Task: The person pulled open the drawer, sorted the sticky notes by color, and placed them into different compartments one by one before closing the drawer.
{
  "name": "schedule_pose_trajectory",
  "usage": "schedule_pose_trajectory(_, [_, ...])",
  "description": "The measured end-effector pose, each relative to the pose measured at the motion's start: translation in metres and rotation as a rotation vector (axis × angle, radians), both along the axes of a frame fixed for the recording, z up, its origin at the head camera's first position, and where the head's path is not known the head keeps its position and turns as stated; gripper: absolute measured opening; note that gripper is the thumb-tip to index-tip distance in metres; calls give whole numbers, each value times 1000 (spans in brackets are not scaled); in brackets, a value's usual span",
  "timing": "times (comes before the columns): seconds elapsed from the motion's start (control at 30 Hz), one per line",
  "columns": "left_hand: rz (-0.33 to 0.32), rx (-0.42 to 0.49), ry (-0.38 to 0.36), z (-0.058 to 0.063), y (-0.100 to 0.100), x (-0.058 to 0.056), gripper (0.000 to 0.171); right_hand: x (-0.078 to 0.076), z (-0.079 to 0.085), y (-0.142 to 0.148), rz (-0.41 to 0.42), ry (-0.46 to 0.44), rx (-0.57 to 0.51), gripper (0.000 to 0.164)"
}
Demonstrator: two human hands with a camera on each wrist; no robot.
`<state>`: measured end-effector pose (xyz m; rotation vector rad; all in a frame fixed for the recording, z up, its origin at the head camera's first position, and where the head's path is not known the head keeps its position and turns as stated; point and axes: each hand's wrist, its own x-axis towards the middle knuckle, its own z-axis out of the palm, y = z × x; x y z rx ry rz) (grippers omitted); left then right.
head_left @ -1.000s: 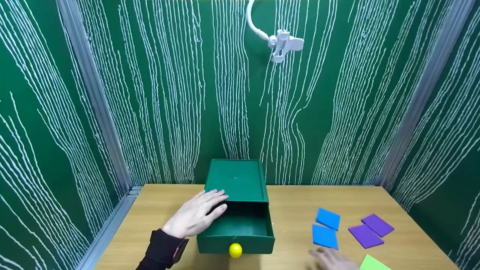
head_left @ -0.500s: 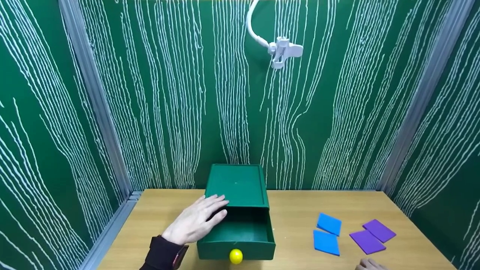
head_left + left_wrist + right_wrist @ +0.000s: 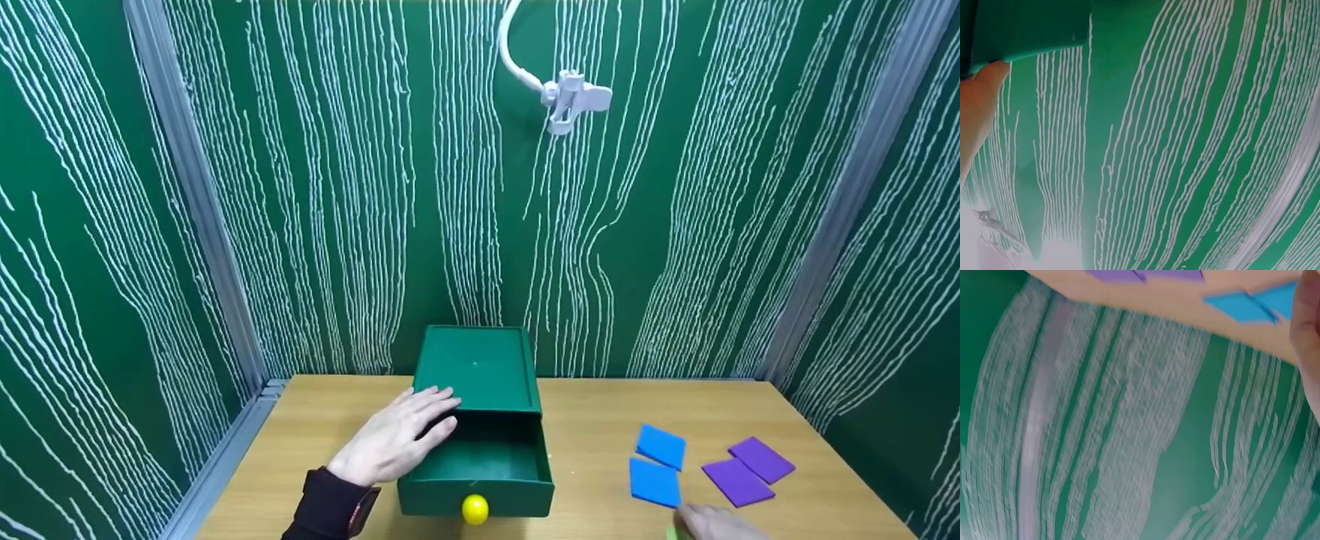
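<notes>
A green drawer box (image 3: 480, 367) stands on the table with its drawer (image 3: 517, 457) pulled out, and no contents show inside. A yellow ball knob (image 3: 475, 509) sits on the drawer's front. My left hand (image 3: 394, 442) rests with extended fingers on the box's left side, fingertips on the top near its front edge; in the left wrist view the thumb (image 3: 991, 79) lies at the green box (image 3: 1033, 28). At the bottom right, my right hand (image 3: 716, 523) pinches a flat light-green piece (image 3: 675, 534), mostly hidden by the hand and the frame edge.
Two blue squares (image 3: 655, 482) lie right of the box, just beyond my right hand. Two overlapping purple squares (image 3: 739, 482) lie farther right. Green walls with white lines enclose the wooden table (image 3: 592, 405). A white clamp arm (image 3: 568, 101) hangs at the back.
My right hand went right and down to the light-green piece, then came back left with it. The left hand stays on the box. The head view has tilted slightly.
</notes>
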<state>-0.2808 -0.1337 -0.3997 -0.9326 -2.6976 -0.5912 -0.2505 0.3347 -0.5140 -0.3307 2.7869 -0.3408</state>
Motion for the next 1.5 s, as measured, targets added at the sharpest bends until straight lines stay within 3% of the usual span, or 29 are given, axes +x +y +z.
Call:
schedule_pose_trajectory(0.07, [1, 5, 2, 0, -1, 0, 58, 2, 22, -15, 61, 63, 8, 56])
schedule_pose_trajectory(0.1, [0, 7, 5, 1, -1, 1, 57, 5, 32, -23, 104, 138, 16, 65])
schedule_pose_trajectory(0.23, [-3, 13, 1, 1, -1, 1, 57, 14, 68, -53, 295, 624, 63, 78])
schedule_pose_trajectory(0.3, [-7, 14, 2, 1, -2, 2, 56, 16, 86, -67, 370, 824, 47, 79])
schedule_pose_trajectory(0.37, [-12, 13, 7, 1, -2, 1, 56, 15, 107, -82, 415, 921, 26, 78])
schedule_pose_trajectory(0.53, [-22, 9, 33, 0, -2, -2, 53, 10, 150, -118, 468, 913, -29, 75])
schedule_pose_trajectory(0.7, [-38, 3, 34, -2, -5, -5, 53, 4, 167, -156, 517, 844, -25, 76])
schedule_pose_trajectory(0.87, [-63, 17, 53, -5, -10, -8, 51, -5, 168, -185, 584, 806, -71, 66])
schedule_pose_trajectory(1.13, [-104, 68, 43, -5, -16, -12, 47, -19, 157, -213, 698, 849, -114, 43])
schedule_pose_trajectory(1.5, [-97, 71, 43, -7, -17, -12, 50, -23, 142, -226, 721, 908, -104, 42])
